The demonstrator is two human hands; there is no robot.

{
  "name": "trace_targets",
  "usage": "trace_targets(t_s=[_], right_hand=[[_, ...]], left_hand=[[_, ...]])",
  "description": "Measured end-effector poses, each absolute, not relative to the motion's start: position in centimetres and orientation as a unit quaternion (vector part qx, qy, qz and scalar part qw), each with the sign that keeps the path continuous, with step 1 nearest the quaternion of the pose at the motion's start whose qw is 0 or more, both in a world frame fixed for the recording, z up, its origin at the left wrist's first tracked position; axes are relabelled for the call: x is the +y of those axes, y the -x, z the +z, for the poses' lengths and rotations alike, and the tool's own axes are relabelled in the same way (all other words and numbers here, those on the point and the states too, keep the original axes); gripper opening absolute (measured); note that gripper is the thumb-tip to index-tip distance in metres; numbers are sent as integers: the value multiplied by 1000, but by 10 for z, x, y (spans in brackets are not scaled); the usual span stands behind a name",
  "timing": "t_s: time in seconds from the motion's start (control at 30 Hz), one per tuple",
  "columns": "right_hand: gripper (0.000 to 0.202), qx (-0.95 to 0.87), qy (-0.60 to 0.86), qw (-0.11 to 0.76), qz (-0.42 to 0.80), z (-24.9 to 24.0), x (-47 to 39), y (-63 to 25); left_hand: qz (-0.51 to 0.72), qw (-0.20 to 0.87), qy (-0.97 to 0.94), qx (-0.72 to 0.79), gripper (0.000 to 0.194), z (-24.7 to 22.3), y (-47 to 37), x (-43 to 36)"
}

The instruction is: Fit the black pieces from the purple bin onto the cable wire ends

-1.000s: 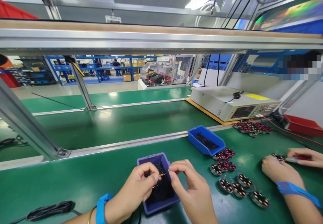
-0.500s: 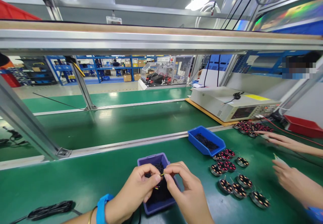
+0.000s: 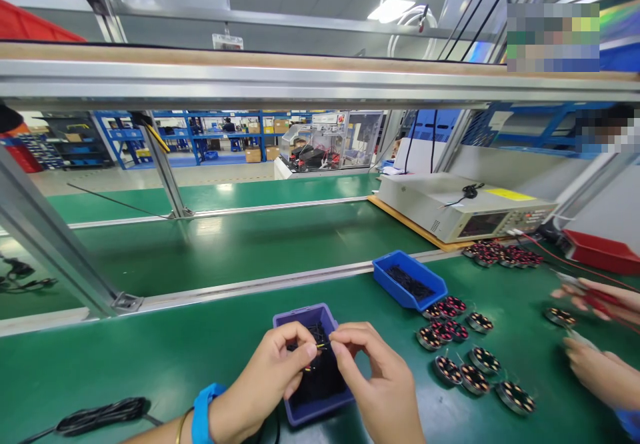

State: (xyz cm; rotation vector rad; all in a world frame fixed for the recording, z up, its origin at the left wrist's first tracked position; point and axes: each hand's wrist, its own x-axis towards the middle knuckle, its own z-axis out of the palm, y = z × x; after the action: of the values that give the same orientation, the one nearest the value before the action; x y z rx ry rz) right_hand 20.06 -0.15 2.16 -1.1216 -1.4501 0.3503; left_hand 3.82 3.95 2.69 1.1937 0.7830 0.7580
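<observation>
My left hand (image 3: pixel 265 381), with a blue wristband, pinches a thin wire (image 3: pixel 321 346) whose yellow part shows between the fingertips. Short coloured wire ends hang just below that pinch. Opposite it, my right hand (image 3: pixel 383 377) has thumb and forefinger closed on what looks like a thin black sleeve (image 3: pixel 328 344), in line with the wire. How far the sleeve covers the wire is too small to tell. Both hands are over a purple bin (image 3: pixel 320 417) of small black pieces (image 3: pixel 317 331).
A blue bin (image 3: pixel 380 277) of black pieces stands ahead right, near several round motor stators (image 3: pixel 473 377). At right, a co-worker's hands (image 3: pixel 597 364) hold red-handled pliers (image 3: pixel 597 297) beside another stator. A grey instrument (image 3: pixel 425 204) stands behind; coiled black cable (image 3: pixel 103 416) lies left.
My right fingertips have shifted slightly right, away from my left, and a dark stretch now shows between them. The co-worker's far hand has drawn back with pliers; a stator now lies by their hands.
</observation>
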Motion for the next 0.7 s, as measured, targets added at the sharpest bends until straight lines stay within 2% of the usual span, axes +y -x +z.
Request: trace_targets(t_s=[0.23, 0.43, 0.5, 0.6, 0.7], right_hand=[[11, -647, 469, 582, 149, 20, -2, -199], [25, -707, 467, 518, 115, 17, 4, -207], [25, -730, 510, 452, 55, 11, 9, -206], [14, -781, 544, 305, -25, -5, 17, -198], [25, -805, 536, 252, -38, -20, 27, -184]], left_hand=[[342, 681, -547, 346, 42, 25, -37, 39], [358, 677, -543, 346, 44, 26, -37, 38], [359, 678, -538, 348, 44, 28, -37, 36], [349, 690, -523, 357, 46, 32, -38, 35], [345, 703, -508, 360, 48, 34, -39, 36]])
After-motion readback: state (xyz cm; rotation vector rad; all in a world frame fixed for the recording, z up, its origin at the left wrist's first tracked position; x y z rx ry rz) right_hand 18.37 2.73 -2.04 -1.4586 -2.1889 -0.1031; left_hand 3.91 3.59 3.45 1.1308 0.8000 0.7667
